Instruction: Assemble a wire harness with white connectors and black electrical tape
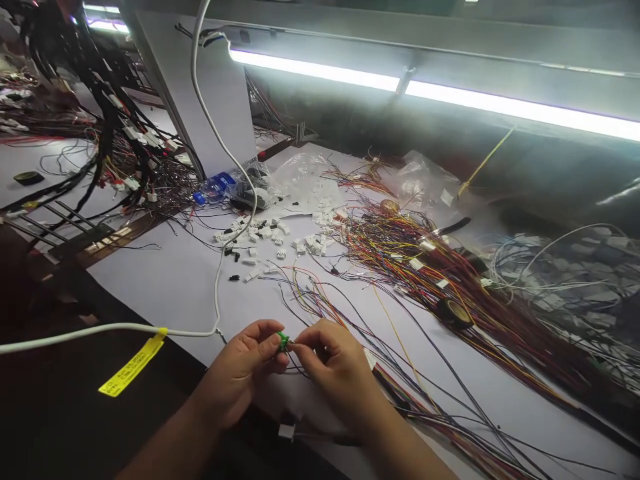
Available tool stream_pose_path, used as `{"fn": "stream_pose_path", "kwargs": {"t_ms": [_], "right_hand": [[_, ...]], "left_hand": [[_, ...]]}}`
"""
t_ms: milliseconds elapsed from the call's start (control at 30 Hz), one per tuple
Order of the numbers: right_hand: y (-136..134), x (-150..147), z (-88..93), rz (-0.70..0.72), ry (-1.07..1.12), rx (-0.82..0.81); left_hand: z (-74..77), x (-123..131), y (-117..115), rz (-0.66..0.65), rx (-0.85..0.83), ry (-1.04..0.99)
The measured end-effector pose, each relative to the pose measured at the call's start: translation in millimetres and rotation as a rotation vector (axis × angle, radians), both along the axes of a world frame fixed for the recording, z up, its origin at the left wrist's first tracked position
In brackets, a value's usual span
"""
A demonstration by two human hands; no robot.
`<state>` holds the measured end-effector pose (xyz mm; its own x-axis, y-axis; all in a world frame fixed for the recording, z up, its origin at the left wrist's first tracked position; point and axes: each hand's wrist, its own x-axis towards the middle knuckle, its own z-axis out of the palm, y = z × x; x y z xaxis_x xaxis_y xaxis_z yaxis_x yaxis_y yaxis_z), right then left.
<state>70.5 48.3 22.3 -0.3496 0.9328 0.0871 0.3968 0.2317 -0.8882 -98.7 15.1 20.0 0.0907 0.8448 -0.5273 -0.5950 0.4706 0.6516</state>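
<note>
Low over the near edge of the white table (175,287), a small green connector (283,340) sits pinched in the left hand (240,373). Touching it, the right hand (335,363) grips a thin wire (dark, hard to trace). Loose white connectors (270,237) lie beyond.

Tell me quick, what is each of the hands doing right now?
Left hand: closed on a small green connector.
Right hand: pinched shut on a thin wire at the connector.
</note>
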Motion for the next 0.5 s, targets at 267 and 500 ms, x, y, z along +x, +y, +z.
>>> {"fn": "stream_pose_path", "kwargs": {"t_ms": [267, 500], "right_hand": [[-2.9, -1.0, -0.3, 0.011, -0.112, 0.304], [-5.6, 2.0, -1.5, 0.008, -0.358, 0.552]], "left_hand": [[-3.3, 1.1, -1.6, -0.047, 0.029, 0.065], [-13.4, 3.9, -8.1, -0.024, 0.103, 0.248]]}}
